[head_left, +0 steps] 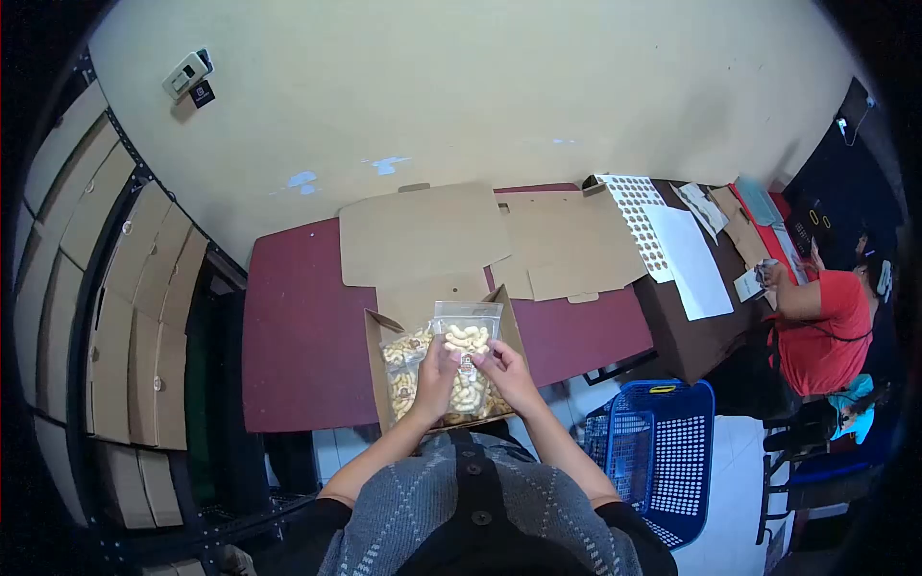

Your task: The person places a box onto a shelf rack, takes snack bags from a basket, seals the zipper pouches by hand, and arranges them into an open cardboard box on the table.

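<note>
Between my two hands is a clear zip bag of cashews [468, 340], held upright above an open cardboard box [376, 357]. My left hand [438, 380] grips the bag's left side, thumb on its front. On the right side, my right hand [510, 374] pinches it the same way. Other cashew bags [400, 386] lie inside the box, the nearest ones partly covered by my hands and the held bag. The box's raised lid [423, 230] leans back across the table.
The box stands on a maroon table [293, 336]. Beside its lid lies another flat carton [576, 240]. Sticker sheets [634, 211] and white paper [687, 264] are further right. A blue basket [709, 461] stands on the floor. A person in red [826, 331] works at right; carton shelves [125, 317] stand left.
</note>
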The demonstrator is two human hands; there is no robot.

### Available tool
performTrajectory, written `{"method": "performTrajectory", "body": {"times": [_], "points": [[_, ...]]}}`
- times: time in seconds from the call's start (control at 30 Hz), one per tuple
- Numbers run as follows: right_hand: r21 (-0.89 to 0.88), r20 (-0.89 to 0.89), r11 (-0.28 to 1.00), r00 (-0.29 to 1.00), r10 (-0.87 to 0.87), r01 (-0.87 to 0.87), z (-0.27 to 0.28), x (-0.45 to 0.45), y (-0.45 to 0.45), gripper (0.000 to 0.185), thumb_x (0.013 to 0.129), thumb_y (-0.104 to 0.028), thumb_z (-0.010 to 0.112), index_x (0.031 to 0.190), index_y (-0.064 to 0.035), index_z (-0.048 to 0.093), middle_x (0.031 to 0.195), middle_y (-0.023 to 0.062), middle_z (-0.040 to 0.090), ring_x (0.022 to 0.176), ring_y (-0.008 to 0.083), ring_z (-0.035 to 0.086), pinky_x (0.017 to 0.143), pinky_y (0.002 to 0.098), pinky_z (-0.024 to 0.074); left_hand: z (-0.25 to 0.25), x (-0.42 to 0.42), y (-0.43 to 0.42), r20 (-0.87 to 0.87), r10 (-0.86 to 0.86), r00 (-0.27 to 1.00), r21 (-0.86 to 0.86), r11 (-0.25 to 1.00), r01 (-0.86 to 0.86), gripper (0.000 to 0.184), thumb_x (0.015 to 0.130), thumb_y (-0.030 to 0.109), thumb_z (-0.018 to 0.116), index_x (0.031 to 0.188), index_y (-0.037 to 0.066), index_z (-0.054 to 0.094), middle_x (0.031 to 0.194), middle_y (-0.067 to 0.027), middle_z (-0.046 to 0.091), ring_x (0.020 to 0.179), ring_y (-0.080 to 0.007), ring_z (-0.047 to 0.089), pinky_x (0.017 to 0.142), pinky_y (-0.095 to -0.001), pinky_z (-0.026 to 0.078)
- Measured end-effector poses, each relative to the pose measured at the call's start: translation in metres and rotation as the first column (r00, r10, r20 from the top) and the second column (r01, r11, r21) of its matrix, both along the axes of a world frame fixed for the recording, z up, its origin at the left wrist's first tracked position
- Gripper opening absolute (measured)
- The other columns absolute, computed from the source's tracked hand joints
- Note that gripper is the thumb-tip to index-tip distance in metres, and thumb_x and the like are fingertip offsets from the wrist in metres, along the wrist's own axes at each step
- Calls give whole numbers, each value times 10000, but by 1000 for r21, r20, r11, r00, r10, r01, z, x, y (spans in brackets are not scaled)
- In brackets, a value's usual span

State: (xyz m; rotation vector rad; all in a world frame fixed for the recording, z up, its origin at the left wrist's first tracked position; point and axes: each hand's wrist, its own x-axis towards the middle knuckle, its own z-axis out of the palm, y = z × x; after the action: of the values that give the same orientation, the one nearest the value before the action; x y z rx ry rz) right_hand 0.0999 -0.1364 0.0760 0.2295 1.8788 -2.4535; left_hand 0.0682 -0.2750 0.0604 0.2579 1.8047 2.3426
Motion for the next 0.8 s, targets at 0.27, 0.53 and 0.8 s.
{"method": "performTrajectory", "body": {"times": [0.27, 0.53, 0.8], "points": [[-39, -12, 998, 998, -58, 58, -18, -6, -5, 356, 908, -174, 574, 1191, 23, 491, 1065, 51, 577, 928, 93, 543, 821, 236, 442, -11, 1, -11, 14, -85, 996, -109, 990, 86, 477, 943, 236, 493, 1293, -45, 331, 1189, -154, 517, 1119, -194, 477, 953, -306, 365], [-35, 69, 998, 996, -47, 50, -15, -14, 2, 402, 872, -234, 623, 1170, 8, 502, 984, 41, 584, 896, 79, 521, 776, 217, 426, -21, -2, -20, -6, -188, 982, -56, 981, 187, 563, 951, 256, 458, 1339, -69, 211, 1309, -167, 420, 1208, -220, 405, 1000, -299, 321], [61, 5, 994, 996, 85, -85, -1, -14, -3, 393, 855, -178, 641, 1160, 26, 501, 1034, 53, 581, 920, 88, 538, 803, 236, 437, -14, -2, -23, -53, -117, 992, -79, 990, 113, 511, 975, 332, 402, 1327, -14, 271, 1215, -138, 470, 1109, -161, 450, 946, -299, 359]]}}
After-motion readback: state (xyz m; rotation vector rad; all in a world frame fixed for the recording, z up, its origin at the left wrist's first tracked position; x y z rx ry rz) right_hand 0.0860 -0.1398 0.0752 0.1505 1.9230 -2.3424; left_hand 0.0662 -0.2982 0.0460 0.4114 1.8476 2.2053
